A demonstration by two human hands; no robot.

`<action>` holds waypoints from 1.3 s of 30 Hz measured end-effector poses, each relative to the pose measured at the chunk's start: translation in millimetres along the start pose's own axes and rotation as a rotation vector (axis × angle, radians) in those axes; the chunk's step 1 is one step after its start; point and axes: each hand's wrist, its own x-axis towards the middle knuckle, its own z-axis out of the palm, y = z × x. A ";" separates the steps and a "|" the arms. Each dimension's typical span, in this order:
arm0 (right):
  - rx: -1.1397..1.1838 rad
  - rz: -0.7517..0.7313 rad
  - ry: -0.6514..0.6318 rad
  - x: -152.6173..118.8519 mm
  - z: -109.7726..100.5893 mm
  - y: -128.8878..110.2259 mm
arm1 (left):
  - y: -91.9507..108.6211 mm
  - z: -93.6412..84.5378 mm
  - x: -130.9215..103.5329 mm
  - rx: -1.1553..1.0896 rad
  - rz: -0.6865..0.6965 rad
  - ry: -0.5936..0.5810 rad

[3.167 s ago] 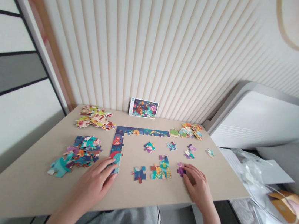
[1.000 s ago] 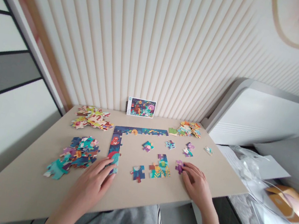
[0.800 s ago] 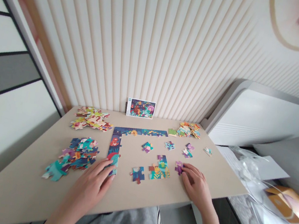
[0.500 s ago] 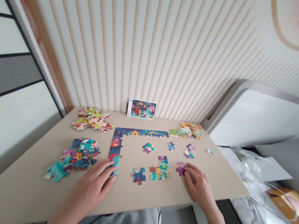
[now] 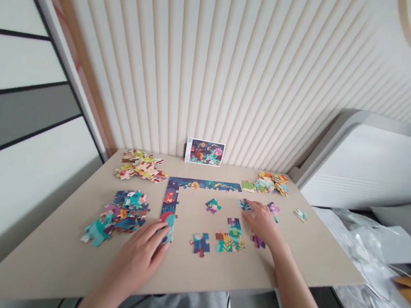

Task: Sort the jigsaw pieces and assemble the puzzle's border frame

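Note:
My left hand [image 5: 144, 248] lies open with its fingertips flat on the lower end of the joined puzzle border [image 5: 171, 195], an L-shaped strip with a fox on its side. With bent fingers, my right hand [image 5: 262, 220] has its fingertips on a dark blue puzzle piece with leaves [image 5: 243, 204], lying right of centre below the strip's top arm. Under my right wrist a purple piece [image 5: 258, 241] is partly hidden, and a pink-purple piece [image 5: 273, 208] shows behind the hand. A joined cluster with a green frog [image 5: 232, 238] lies between my hands, beside a loose blue piece [image 5: 200, 244].
A picture card [image 5: 205, 153] leans on the ribbed wall. Piles of pieces lie at back left [image 5: 142, 166], front left [image 5: 119, 216] and back right [image 5: 268, 182]. A teal-purple piece [image 5: 213, 205] sits inside the L, and a pale piece [image 5: 301, 215] near the table's right side.
My right hand has left the purple piece and moved up and leftward to the leafy blue piece. My left hand stays on the border strip. The view has turned slightly left.

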 end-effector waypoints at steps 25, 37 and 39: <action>0.143 -0.100 -0.062 4.9 8.8 14.2 | -1.4 2.7 -1.7 0.032 -0.042 0.067; 0.240 -0.251 -0.083 -19.1 -21.5 -73.1 | -0.4 2.4 -1.4 -0.004 -0.083 0.060; 0.322 -0.330 -0.206 -30.2 -21.7 -112.1 | 1.4 0.5 -0.6 -0.006 -0.093 0.055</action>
